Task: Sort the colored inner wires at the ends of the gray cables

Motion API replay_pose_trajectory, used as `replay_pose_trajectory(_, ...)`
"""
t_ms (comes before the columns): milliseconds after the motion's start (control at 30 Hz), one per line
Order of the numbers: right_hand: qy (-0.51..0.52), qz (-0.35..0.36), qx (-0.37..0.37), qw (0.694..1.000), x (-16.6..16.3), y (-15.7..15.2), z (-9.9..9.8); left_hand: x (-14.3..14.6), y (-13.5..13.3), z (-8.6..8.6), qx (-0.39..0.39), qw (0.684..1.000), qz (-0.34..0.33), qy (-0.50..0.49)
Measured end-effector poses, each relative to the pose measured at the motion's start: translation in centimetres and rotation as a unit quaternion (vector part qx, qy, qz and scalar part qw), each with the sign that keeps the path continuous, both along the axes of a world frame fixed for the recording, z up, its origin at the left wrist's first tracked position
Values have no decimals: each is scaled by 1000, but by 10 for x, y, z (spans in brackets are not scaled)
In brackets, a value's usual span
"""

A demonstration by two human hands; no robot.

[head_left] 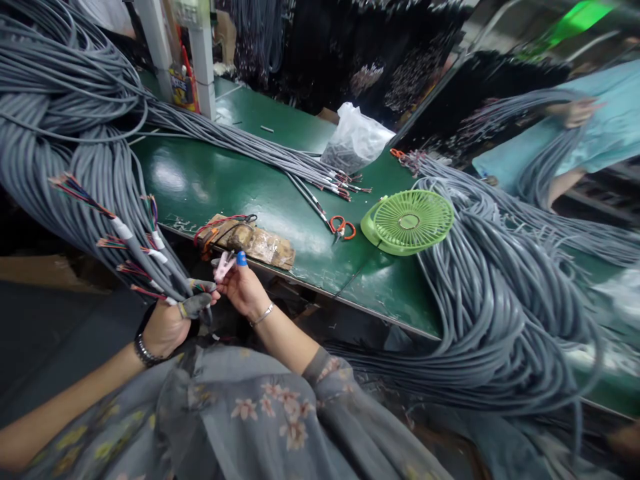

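My left hand, with grey covers on some fingers, is closed around several grey cables. Their stripped ends fan out up and to the left, showing thin coloured wires and white wraps. Close beside it, my right hand pinches a small pale pink clip-like tool; its exact kind is unclear. A blue cover sits on the right thumb. Where the fingers of both hands meet, one cable end lies between them, partly hidden.
A taped block lies at the edge of the green table. Orange-handled scissors, a green fan and a plastic bag stand beyond. Cable bundles hang left and right. A co-worker holds cables.
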State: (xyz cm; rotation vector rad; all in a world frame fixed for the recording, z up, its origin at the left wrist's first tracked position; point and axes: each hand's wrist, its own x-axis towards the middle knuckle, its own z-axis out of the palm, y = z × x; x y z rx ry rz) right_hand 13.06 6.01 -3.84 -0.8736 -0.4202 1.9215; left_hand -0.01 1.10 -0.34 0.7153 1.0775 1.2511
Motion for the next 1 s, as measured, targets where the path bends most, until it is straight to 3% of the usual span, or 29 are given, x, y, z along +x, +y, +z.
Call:
replay_pose_trajectory(233, -29, -8, -36, 999, 12, -13, -4, -13, -5, -8, -15, 1000, 10, -8)
replay_pose_trajectory(700, -150, 5, 84, 985, 34, -52, -19, -36, -3, -7, -4, 981, 46, -191)
replay_pose_trajectory(833, -182, 40, 147, 971, 28, -60, -15, -37, -7, -6, 6, 982, 47, -184)
replay_pose_trajectory(1000, -234, 63, 280, 929, 15, -68, 0, -28, -12, -9, 37, 990, 26, -137)
